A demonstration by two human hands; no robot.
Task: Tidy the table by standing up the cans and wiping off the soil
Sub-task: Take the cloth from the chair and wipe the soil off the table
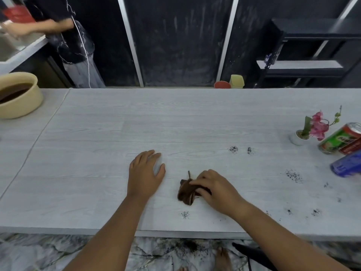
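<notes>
My right hand [214, 189] presses a crumpled brown cloth [186, 192] onto the pale wooden table [136, 124], near the front edge. My left hand [145, 171] lies flat on the table just to the left, fingers apart, holding nothing. Small patches of dark soil lie scattered: one below the cloth [185, 214], two further back [233, 149], and several to the right [293, 175]. At the right edge stand a green and red can [340, 138], a red can [350, 146] and a blue can [346, 164], all looking tilted by the wide lens.
A small white pot with a pink flower [308, 130] stands beside the cans. A beige bowl of dark soil [18, 94] sits at the far left. Another person [64, 36] stands behind the table at the back left. Soil also lies on the floor [191, 245].
</notes>
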